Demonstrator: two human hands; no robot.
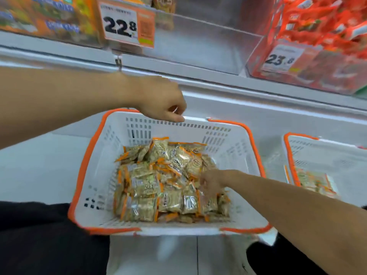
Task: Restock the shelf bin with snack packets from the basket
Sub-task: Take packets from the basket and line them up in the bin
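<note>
From the head camera, a white basket with orange rim sits in the middle of the view, below the shelf edge, holding a loose heap of snack packets in clear and orange wrapping. The right hand is down inside the basket, its fingers spread over the packets and touching them (whether any packet is actually pinched cannot be told). The left hand hangs above the basket's far rim with fingers loosely curled, holding nothing. Above, the clear shelf bin lies between a price tag reading 22.8 and a red carton tagged 23.8. A second basket stands just right.
</note>
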